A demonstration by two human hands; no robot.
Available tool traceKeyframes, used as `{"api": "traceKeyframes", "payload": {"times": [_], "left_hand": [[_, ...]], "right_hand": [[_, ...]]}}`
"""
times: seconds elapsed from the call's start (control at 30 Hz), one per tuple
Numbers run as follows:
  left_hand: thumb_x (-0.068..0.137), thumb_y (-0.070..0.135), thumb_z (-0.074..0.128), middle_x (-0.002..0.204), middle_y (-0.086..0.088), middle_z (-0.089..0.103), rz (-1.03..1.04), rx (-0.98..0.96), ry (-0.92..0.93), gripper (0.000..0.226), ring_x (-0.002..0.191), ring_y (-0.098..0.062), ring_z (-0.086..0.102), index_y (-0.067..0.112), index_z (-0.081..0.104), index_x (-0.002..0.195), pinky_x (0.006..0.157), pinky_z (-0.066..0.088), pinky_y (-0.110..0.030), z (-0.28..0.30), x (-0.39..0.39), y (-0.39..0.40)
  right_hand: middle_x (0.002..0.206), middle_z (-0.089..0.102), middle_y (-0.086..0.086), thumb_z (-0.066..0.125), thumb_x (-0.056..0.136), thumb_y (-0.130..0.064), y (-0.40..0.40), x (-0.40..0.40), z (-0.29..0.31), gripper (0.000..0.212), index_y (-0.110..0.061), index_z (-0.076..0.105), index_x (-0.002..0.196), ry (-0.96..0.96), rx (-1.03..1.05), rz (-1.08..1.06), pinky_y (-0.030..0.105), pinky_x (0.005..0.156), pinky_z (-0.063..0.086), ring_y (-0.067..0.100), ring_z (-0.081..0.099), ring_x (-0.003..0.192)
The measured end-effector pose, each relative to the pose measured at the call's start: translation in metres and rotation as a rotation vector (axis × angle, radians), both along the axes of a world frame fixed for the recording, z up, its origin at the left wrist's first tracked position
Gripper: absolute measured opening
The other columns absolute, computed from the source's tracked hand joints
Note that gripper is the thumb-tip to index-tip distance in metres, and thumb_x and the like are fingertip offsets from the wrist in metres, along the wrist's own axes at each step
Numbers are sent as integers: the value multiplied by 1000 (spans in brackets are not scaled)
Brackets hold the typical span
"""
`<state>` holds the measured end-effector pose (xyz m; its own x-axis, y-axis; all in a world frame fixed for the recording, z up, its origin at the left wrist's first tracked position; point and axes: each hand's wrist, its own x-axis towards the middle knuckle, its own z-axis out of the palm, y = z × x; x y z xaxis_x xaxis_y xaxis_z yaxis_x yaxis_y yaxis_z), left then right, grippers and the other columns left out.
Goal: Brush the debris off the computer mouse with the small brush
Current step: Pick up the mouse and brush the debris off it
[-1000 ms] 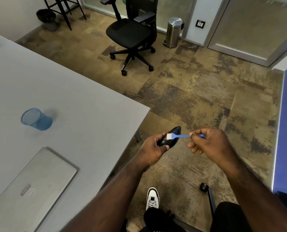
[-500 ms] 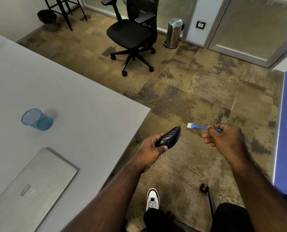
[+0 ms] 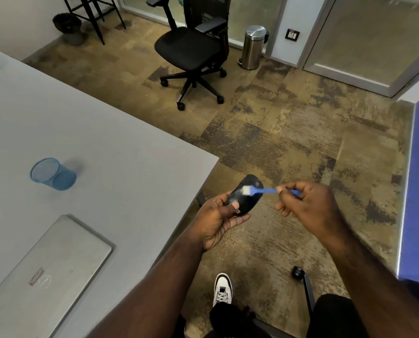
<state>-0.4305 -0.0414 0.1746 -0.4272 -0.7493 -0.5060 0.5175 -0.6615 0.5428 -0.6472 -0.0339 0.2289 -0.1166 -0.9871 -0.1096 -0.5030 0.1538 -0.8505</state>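
My left hand (image 3: pixel 215 219) grips a black computer mouse (image 3: pixel 246 200) from below, thumb on its near edge, holding it in the air just beyond the table's corner. My right hand (image 3: pixel 306 206) pinches the blue handle of a small brush (image 3: pixel 262 190). The brush's white bristles rest on the top of the mouse. Part of the handle is hidden inside my right fist.
A grey table (image 3: pixel 101 154) fills the left, carrying a blue mesh cup (image 3: pixel 53 173) and a shut silver laptop (image 3: pixel 45 276). A black office chair (image 3: pixel 194 52) and a steel bin (image 3: pixel 254 47) stand on the carpet beyond. My white shoe (image 3: pixel 222 287) is below.
My right hand swung the brush away to the right of the mouse, then brought it back so the bristles sit on the mouse again. The mouse has tilted to show more of its top.
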Motion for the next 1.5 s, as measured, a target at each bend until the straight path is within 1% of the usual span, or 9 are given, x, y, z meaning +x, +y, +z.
{"api": "traceKeyframes", "payload": {"times": [0.2, 0.4, 0.53, 0.7, 0.87, 1.03, 1.17, 1.37, 1.5], "left_hand": [[89, -5, 54, 136, -26, 52, 26, 38, 30, 42, 116, -35, 61, -3, 51, 131, 84, 58, -40, 0, 3, 1], [89, -5, 51, 139, -29, 49, 13, 45, 85, 44, 123, -40, 56, -5, 48, 134, 91, 55, -45, -3, 8, 1], [90, -6, 48, 140, -29, 47, 12, 58, 120, 46, 122, -41, 56, -5, 45, 136, 93, 54, -47, -2, 9, 2], [89, -6, 50, 139, -31, 49, 23, 67, 151, 47, 124, -44, 53, -7, 44, 136, 95, 52, -50, -2, 8, 0], [83, -4, 58, 137, -31, 51, 44, 77, 168, 55, 122, -45, 55, -8, 45, 136, 95, 52, -51, -1, 8, 1], [83, -2, 58, 131, -32, 56, 52, 69, 190, 50, 122, -46, 54, -6, 49, 132, 93, 53, -50, -2, 8, 0], [84, -1, 56, 131, -34, 55, 50, 72, 204, 48, 122, -48, 53, -6, 49, 132, 98, 50, -52, -5, 7, 0], [83, 1, 59, 129, -35, 56, 56, 86, 249, 48, 123, -48, 53, -6, 50, 130, 101, 47, -53, -6, 7, -1], [86, 0, 54, 132, -36, 52, 73, 115, 270, 44, 124, -49, 51, -6, 49, 130, 102, 45, -54, -6, 8, -1]], "right_hand": [[60, 74, -6, 65, 94, -22, -10, -6, -8, 9, -18, 72, 94, 85, -2, -213, 19, 48, 49, 4, 68, 49], [64, 76, -5, 66, 91, -26, -9, -6, -11, 7, -23, 72, 89, -45, 88, -129, 21, 45, 49, 12, 70, 50], [63, 76, -8, 64, 93, -22, -14, -16, -9, 8, -21, 70, 88, -27, 56, -316, 24, 48, 48, 9, 68, 47], [63, 76, 0, 65, 93, -21, -10, -11, -5, 10, -18, 72, 87, -121, 66, -172, 20, 40, 47, 10, 66, 44], [64, 76, -9, 64, 94, -24, -13, -17, -6, 10, -24, 70, 85, -22, 26, -318, 19, 44, 47, 7, 68, 47], [64, 76, 1, 66, 93, -20, -10, -12, -2, 10, -21, 72, 86, -114, 62, -131, 19, 40, 47, 11, 66, 45], [63, 75, -8, 64, 94, -21, -14, -16, -4, 10, -22, 70, 86, 18, 61, -277, 24, 47, 49, 8, 68, 47], [65, 76, 4, 66, 94, -18, -11, -12, -5, 8, -15, 72, 90, -183, 105, -150, 21, 39, 47, 12, 65, 44], [64, 76, -5, 64, 95, -20, -14, -18, -9, 7, -20, 70, 92, -84, 93, -300, 21, 42, 46, 7, 66, 45]]}}
